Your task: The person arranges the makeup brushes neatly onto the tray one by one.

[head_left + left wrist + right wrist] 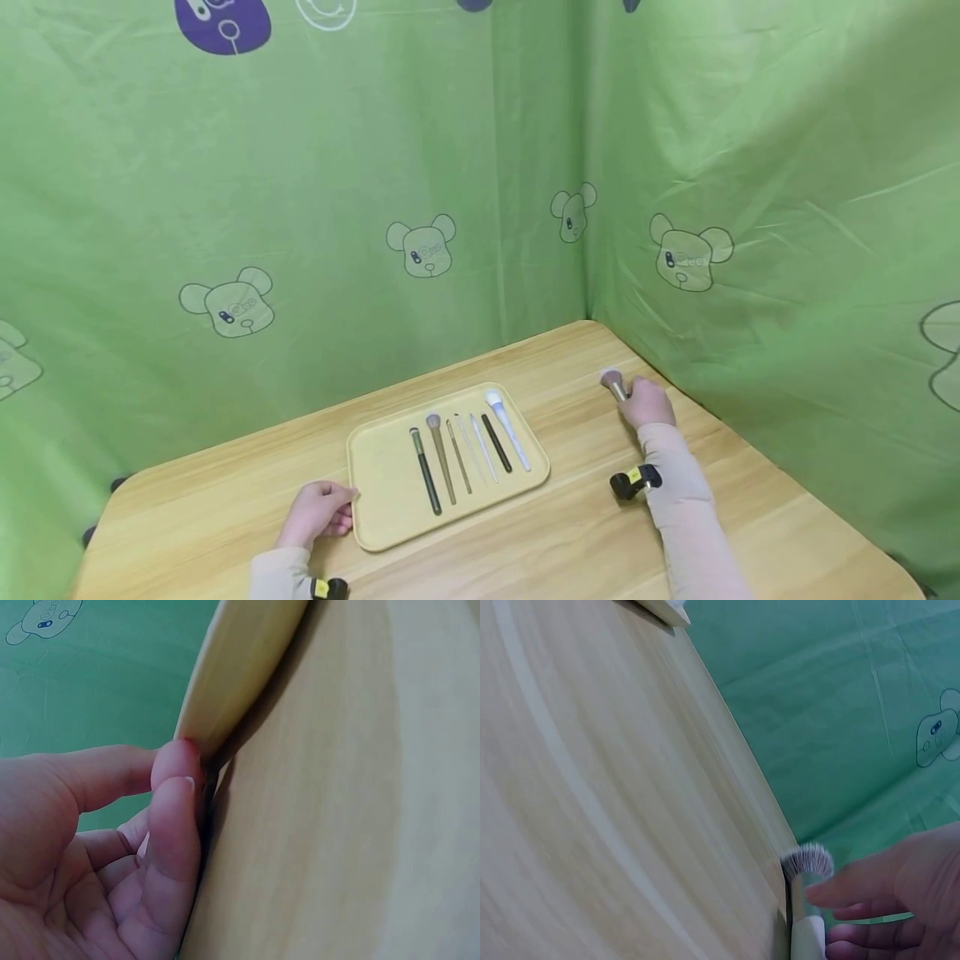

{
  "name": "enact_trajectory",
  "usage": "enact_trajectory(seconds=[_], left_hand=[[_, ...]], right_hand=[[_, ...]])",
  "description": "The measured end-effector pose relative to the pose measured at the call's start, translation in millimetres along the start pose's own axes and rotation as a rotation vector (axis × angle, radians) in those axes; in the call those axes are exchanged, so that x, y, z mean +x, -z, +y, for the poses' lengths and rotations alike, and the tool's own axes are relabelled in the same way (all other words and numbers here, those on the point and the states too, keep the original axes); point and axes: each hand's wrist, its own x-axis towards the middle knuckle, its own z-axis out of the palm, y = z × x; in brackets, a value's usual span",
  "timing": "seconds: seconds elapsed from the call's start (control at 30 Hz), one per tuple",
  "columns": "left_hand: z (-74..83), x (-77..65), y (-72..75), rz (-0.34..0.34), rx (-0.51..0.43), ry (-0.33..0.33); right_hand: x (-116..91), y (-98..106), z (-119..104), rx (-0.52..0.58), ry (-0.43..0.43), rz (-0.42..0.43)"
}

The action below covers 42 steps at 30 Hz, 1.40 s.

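Observation:
My left hand (321, 510) is at the left edge of the yellow tray (382, 533); in the left wrist view its thumb and fingertips pinch the tray's rim (225, 682). Across the table to the right, my right hand (648, 404) holds a thick makeup brush (615, 385), its fluffy head pointing away from me. The right wrist view shows the brush's bristles (810, 859) with dark bases and pale tips, and fingers close against its pale handle (808, 939). Part of that handle is hidden by the hand.
On the tray several brushes lie side by side, among them a dark-handled brush (427, 473), a brown fluffy brush (443, 458), a black stick (497, 442) and a large white brush (510, 432). The wooden table (577, 533) meets green curtains (337, 208) behind and at right.

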Motion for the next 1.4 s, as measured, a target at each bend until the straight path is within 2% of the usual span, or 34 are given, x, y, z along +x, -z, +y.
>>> enact_trajectory(seconds=[0.27,0.6,1.13,1.4], left_hand=[[-2.5,0.3,0.1,0.002,0.001,0.002],[-3.6,0.5,0.4,0.000,0.009,-0.004],[-2.9,2.0,0.7,0.005,0.005,0.003],[-3.4,2.8,0.7,0.004,0.001,-0.003]], right_hand=[[2,-1,3,-0.023,0.005,-0.020],[2,-6,3,-0.016,-0.046,-0.079],[0,-2,-5,-0.011,-0.083,-0.108],[1,-1,-8,0.012,-0.051,-0.058]])
